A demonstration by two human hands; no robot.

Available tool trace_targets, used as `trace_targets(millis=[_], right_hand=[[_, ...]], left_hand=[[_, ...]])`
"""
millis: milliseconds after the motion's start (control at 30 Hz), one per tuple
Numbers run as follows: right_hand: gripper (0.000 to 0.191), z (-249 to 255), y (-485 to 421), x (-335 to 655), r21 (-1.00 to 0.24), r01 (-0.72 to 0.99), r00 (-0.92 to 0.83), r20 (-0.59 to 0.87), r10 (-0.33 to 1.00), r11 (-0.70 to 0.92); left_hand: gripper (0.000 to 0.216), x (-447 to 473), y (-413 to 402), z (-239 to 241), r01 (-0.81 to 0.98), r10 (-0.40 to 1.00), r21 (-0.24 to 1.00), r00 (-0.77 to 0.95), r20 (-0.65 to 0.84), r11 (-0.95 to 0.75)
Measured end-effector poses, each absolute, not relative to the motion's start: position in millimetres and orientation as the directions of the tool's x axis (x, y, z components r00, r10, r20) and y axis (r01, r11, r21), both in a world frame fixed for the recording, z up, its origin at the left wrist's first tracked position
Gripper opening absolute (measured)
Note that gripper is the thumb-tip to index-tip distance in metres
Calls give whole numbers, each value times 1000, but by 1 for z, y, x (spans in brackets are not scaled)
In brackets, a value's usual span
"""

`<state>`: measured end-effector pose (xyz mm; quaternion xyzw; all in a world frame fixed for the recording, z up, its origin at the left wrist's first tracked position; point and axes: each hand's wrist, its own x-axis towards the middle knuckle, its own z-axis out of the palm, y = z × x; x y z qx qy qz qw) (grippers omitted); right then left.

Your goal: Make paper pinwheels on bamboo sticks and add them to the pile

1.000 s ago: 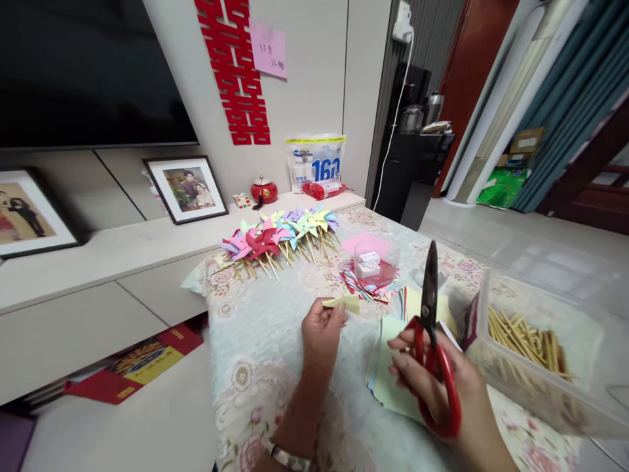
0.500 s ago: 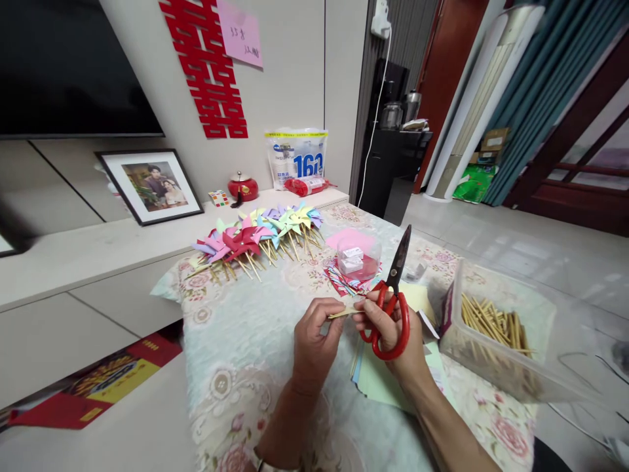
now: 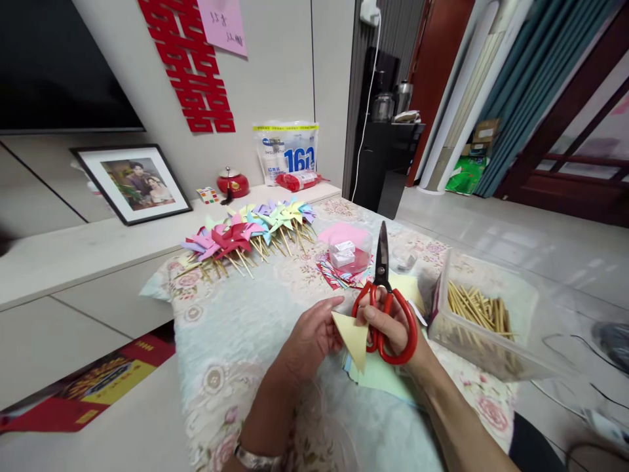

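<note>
My right hand (image 3: 393, 328) grips red-handled scissors (image 3: 382, 262), with the dark blades pointing up and away. The same hand's thumb and finger pinch a folded pale yellow paper triangle (image 3: 352, 341), one tip hanging down. Just left of the paper is my left hand (image 3: 309, 341), its fingers loosely curled and apart; whether a fingertip touches the paper edge I cannot tell. Beneath my right hand lies a stack of pale green and blue paper sheets (image 3: 388, 380). Finished paper pinwheels (image 3: 236, 239) on sticks lie piled toward the back left.
A clear plastic tub (image 3: 472, 354) of short wooden sticks stands at the right. Behind the scissors sits a small clear container (image 3: 350, 254) on red patterned strips. The floral tablecloth (image 3: 221, 341) covers the table. A framed photo (image 3: 135, 183) leans on the cabinet.
The yellow paper, earlier seen edge-on between both hands, now hangs as a triangle from my right hand. My left fingers have loosened. The scissors have tilted more upright.
</note>
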<state>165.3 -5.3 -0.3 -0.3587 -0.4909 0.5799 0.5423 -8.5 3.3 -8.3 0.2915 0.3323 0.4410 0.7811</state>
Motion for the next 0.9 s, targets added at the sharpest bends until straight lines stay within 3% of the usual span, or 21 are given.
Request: trace_targets(millis=[267, 467, 567, 700, 800, 900], right_hand=[[30, 8, -9, 160, -968, -232, -114, 120, 986, 91], [31, 19, -18, 168, -962, -216, 31, 167, 985, 170], [37, 22, -31, 176, -976, -197, -76, 104, 992, 88], [66, 25, -54, 182, -985, -173, -355, 76, 932, 15], [74, 25, -64, 181, -989, -73, -438, -85, 895, -129], [62, 23, -69, 183, -954, 35, -424, -284, 860, -297]], left_hand=[[51, -21, 6, -16, -499, 863, 752, 471, -182, 431], [49, -25, 13, -20, -664, 935, 663, 309, -177, 345], [47, -26, 17, -19, -770, 962, 577, 225, -155, 273], [43, -29, 18, -19, -846, 978, 492, 161, -134, 206], [40, -31, 17, -17, -886, 984, 429, 152, -94, 178], [36, -32, 16, -14, -907, 984, 383, 164, -62, 176]])
